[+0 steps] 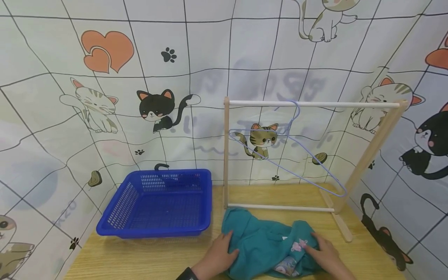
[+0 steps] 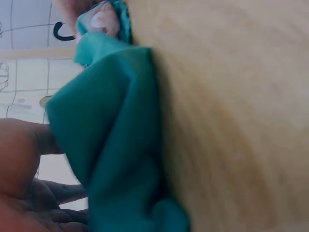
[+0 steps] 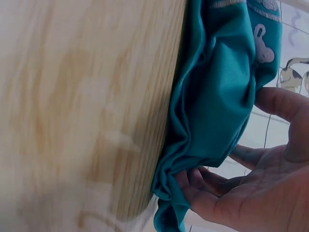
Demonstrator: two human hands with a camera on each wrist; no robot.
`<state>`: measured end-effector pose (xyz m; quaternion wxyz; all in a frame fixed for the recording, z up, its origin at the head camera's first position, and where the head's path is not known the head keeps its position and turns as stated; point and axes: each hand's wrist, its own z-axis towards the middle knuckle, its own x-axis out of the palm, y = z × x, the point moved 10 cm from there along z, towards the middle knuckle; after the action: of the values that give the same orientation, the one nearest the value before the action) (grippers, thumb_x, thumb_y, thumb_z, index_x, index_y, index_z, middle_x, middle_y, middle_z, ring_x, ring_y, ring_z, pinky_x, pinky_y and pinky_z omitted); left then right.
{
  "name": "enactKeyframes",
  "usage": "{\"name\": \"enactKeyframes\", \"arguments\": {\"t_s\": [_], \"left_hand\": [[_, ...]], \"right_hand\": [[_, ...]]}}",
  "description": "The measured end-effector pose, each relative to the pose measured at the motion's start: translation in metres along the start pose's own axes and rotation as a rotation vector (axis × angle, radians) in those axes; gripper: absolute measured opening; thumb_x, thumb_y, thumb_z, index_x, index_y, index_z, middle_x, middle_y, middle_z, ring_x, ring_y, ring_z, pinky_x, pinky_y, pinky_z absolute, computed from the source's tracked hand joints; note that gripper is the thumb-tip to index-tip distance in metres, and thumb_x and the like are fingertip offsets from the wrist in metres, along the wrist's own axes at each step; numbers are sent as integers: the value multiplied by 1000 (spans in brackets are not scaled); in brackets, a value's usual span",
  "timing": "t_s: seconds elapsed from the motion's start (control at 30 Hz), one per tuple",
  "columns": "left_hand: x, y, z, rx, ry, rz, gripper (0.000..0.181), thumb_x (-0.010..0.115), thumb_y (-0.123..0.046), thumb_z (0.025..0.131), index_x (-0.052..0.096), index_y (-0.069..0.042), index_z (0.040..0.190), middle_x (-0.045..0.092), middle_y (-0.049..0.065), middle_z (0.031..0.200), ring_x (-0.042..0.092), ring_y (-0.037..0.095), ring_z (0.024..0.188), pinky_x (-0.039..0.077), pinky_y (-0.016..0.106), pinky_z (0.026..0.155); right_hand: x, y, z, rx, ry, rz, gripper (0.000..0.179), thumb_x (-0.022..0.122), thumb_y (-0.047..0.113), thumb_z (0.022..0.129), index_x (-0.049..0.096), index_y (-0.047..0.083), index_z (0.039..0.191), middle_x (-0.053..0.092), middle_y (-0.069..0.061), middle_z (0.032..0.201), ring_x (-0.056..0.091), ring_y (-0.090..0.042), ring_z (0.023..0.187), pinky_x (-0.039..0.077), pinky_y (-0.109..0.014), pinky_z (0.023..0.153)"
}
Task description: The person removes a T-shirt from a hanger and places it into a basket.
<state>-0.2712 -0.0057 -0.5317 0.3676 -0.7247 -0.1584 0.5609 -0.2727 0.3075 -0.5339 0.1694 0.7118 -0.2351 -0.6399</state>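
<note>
A bunched teal garment (image 1: pixel 260 243) lies on the wooden table, with a pink applique and a patch of printed cloth showing near its right end. My left hand (image 1: pixel 218 252) touches its left side, thumb and fingers spread apart; in the left wrist view the fingers (image 2: pixel 63 192) pass partly behind the cloth. At the right end is my right hand (image 1: pixel 326 254), its thumb against the cloth near the applique. The right wrist view shows its lower fingers (image 3: pixel 205 200) at the garment's edge, fingertips partly hidden by the folds.
Behind the garment stands a wooden rack (image 1: pixel 225 155) with a white top rail (image 1: pixel 332 104). A lilac wire hanger (image 1: pixel 308 146) hangs from that rail. To the left sits a blue plastic basket (image 1: pixel 154 233) with perforated sides. Cat-printed sheeting (image 1: pixel 210 46) encloses the back and sides.
</note>
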Motion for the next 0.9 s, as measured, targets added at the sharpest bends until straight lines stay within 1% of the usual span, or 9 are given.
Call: {"name": "enactKeyframes", "arguments": {"t_s": [0.1,0.23,0.3,0.37,0.5,0.6,0.73,0.9], "left_hand": [[8,4,1,-11,8,-24,62,57,-29,92,37,5,140,44,26,137,41,42,128,37,57,102],[12,2,0,0,10,-84,63,56,-28,93,33,5,142,41,25,140,39,41,131,35,57,104],[13,0,1,5,14,-117,64,55,-28,94,31,5,143,40,26,142,38,42,132,34,57,105],[16,0,2,-1,26,-165,66,54,-31,95,28,4,145,37,26,144,36,42,133,32,57,106],[22,2,6,-53,52,-260,72,51,-43,95,27,3,146,34,26,147,34,44,134,30,59,107],[26,1,7,-76,57,-325,77,48,-49,95,25,3,147,31,26,148,31,45,135,28,61,106],[30,-5,9,-70,54,-367,85,48,-55,93,19,4,148,28,29,149,30,47,135,29,62,105],[34,-10,9,-96,49,-384,97,54,-61,87,16,3,149,29,30,147,33,48,133,31,64,103]], "right_hand": [[4,11,1,-16,-19,9,64,61,29,88,40,-14,130,43,-43,126,40,-60,115,36,-68,91],[11,26,2,-38,-24,47,59,61,24,88,43,-13,129,46,-42,125,42,-58,116,38,-65,92],[15,33,3,-56,-15,74,56,60,22,89,44,-13,129,46,-41,125,43,-57,117,39,-64,93],[20,41,2,-68,4,124,54,58,21,91,43,-13,130,45,-40,128,41,-56,120,39,-62,95],[33,55,1,-55,55,218,53,54,21,94,41,-12,133,40,-39,134,36,-55,125,36,-63,99],[45,67,0,-44,75,268,52,52,23,96,41,-9,135,38,-37,138,33,-54,128,33,-63,101],[62,84,-2,-19,108,341,53,52,26,96,40,-5,138,36,-34,141,31,-53,130,32,-64,102],[79,95,-7,81,182,482,64,50,42,96,36,0,142,33,-32,144,30,-53,130,32,-66,99]]}}
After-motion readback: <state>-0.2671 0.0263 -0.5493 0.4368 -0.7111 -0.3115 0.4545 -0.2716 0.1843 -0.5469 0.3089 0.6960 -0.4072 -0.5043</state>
